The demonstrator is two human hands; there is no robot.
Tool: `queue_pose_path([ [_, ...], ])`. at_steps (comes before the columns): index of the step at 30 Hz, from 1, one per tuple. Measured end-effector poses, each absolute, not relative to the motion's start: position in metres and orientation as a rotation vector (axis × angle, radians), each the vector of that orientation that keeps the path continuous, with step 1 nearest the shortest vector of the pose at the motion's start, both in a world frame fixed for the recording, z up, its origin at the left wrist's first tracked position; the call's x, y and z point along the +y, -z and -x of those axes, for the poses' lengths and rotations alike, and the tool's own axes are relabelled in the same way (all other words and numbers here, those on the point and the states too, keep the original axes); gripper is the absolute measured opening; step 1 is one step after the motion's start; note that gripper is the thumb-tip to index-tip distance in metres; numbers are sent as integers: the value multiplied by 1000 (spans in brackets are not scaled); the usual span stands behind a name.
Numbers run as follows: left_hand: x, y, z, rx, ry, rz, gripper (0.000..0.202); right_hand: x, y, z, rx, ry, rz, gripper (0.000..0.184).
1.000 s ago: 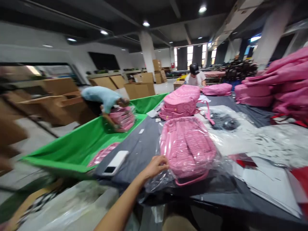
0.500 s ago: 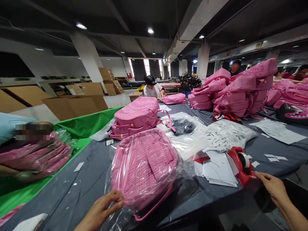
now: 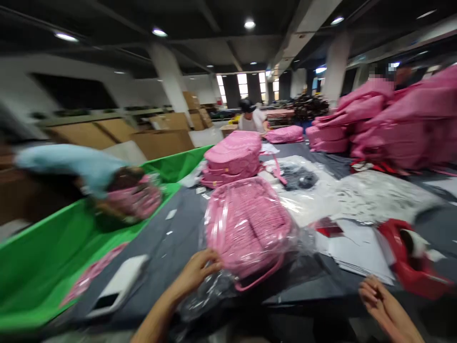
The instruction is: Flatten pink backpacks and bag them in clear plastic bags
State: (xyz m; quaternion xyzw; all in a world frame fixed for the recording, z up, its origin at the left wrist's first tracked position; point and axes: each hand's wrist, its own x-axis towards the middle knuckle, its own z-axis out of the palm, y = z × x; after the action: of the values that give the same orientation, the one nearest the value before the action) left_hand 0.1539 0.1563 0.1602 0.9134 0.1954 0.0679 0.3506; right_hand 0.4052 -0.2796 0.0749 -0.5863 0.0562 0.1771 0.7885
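A pink backpack point(image 3: 248, 224) lies in a clear plastic bag point(image 3: 305, 240) on the dark cloth-covered table in front of me. My left hand point(image 3: 200, 269) is at the bag's near left corner, fingers closed on its plastic. My right hand point(image 3: 380, 300) is at the table's front edge, fingers curled together; whatever they may hold is too small and blurred to make out. Just right of that hand sits a red tape dispenser point(image 3: 410, 262) with a roll of tape. White sheets of paper point(image 3: 357, 252) lie between the dispenser and the bagged backpack.
Behind stand stacked pink backpacks point(image 3: 233, 157), beside a plastic bag of black items point(image 3: 298, 176) and a bag of white tags point(image 3: 383, 195). More backpacks point(image 3: 403, 128) pile up right. A white device point(image 3: 119, 283) lies left. A co-worker point(image 3: 78, 166) bends over the green-lined bin point(image 3: 32, 267).
My view has swung left. My right hand has come away from the tape dispenser to the table's front edge. The left hand stays at the bag's corner. The co-worker's body shows more.
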Motion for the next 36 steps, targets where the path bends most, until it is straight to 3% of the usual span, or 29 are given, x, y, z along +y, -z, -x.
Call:
queue_pose_path([
  [3, 142, -172, -156, 560, -53, -2434, 21, -209, -104, -369, -324, -853, 1296, 53],
  [5, 144, -173, -160, 663, -72, -2407, 12, -163, -139, -357, -767, -947, 1459, 50],
  [10, 150, -164, -162, 712, -93, -2364, 8, -36, -218, -348, -1932, -827, 1580, 48],
  [14, 150, -157, -163, 671, -125, -2354, 12, 44, -217, -347, -2386, -584, 1694, 29],
  [17, 152, -153, -162, 650, -146, -2344, 11, 73, -201, -355, -2435, -522, 1797, 15],
  [21, 156, -149, -163, 623, -154, -2325, 15, 77, -198, -375, -2330, -279, 1988, 26],
  [25, 159, -148, -164, 606, -157, -2296, 17, 51, -202, -373, -2269, -77, 2008, 11],
  [31, 161, -141, -166, 647, -169, -2217, 15, 36, -176, -325, -2298, -193, 2062, 12],
  [36, 167, -146, -164, 658, -154, -2086, 21, 52, -180, -318, -2221, -229, 2106, 35],
])
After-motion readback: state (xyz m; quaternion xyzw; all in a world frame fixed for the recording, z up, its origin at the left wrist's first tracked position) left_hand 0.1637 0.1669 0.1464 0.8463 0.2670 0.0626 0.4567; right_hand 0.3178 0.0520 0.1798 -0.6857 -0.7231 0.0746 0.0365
